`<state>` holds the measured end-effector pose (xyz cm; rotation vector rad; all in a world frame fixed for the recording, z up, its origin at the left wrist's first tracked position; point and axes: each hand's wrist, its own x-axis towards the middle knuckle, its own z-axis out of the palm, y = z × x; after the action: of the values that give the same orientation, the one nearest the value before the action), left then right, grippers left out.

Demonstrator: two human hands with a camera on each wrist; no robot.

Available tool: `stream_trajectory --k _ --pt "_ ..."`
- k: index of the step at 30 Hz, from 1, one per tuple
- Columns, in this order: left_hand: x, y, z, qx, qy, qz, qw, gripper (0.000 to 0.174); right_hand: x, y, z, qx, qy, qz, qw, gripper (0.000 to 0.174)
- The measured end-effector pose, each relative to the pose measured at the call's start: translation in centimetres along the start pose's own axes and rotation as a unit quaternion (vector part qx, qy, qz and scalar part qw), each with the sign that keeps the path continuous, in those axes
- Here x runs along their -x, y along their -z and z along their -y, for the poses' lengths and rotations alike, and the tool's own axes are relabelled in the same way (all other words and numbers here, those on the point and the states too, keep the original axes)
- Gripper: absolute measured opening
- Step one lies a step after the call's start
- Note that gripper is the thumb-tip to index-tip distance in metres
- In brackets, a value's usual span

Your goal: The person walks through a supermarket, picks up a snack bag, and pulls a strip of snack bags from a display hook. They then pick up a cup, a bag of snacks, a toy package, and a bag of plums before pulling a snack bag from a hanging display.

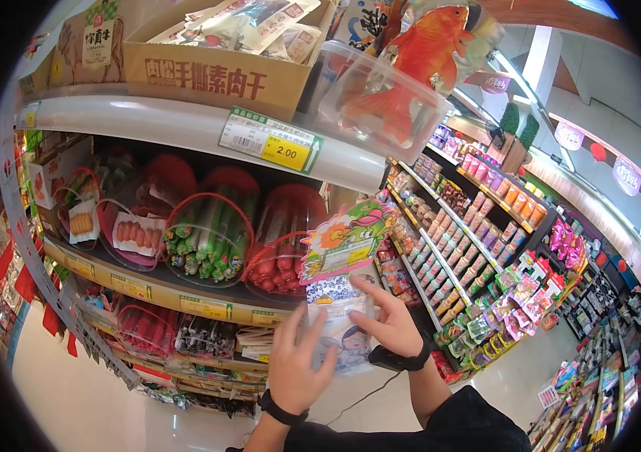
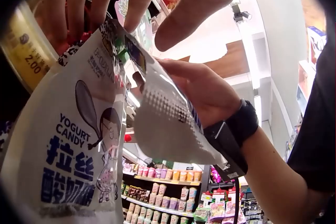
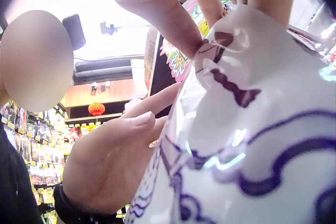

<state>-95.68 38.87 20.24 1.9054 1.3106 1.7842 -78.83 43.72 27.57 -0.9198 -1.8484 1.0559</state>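
Head view, position: You stand close to a white-edged metal shop shelf (image 1: 185,124), both hands raised in front of it.
Item in hand: A white plastic candy bag with blue print (image 1: 339,320), marked "YOGURT CANDY" in the left wrist view, is held upright between your two hands, off every surface.
Item location: The bag hangs in the air at the shelf's end. It sits just below a colourful cartoon paper tag (image 1: 347,237) and just beside the clear round tubs with red lids (image 1: 207,226), which hold stick-shaped snacks.
Left hand: Your left hand (image 1: 294,361) lies on the near left face of the bag. Its fingers are fairly straight and spread wide, touching the plastic without clamping it.
Right hand: Your right hand (image 1: 392,320) takes the bag from the right. The right wrist view shows its fingers and thumb pinching the upper edge, so this hand holds the bag.
Wrists: A black band (image 1: 283,413) sits on each wrist.
Shelf above: A brown cardboard display box with printed lettering (image 1: 215,71) stands on the top board.
Price marking: A green and yellow paper price label reading 2.00 (image 1: 269,142) is fixed to the shelf edge under the box.
Decoration: An orange fish-shaped hanging ornament (image 1: 418,53) hangs to the right of the box.
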Motion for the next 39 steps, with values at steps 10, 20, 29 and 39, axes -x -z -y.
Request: stream_trajectory --k 10,20,29,39 --pt "0.8 0.3 0.7 0.015 0.013 0.003 1.0 0.048 0.2 -0.4 -1.6 0.067 -0.002 0.017 0.998 0.055" --pt "2.3 1.9 0.0 -0.044 -0.009 0.007 0.999 0.039 1.3 -1.0 -4.0 0.023 0.01 0.004 1.0 0.061" --pt "3.7 2.8 -2.2 -0.058 0.005 0.047 0.997 0.031 7.3 1.6 -4.5 0.042 -0.009 -0.13 0.991 0.058" --pt "7.3 2.6 -7.8 -0.257 -0.044 0.286 0.922 0.029 19.2 -2.5 -14.0 -0.048 -0.153 0.329 0.931 0.039"
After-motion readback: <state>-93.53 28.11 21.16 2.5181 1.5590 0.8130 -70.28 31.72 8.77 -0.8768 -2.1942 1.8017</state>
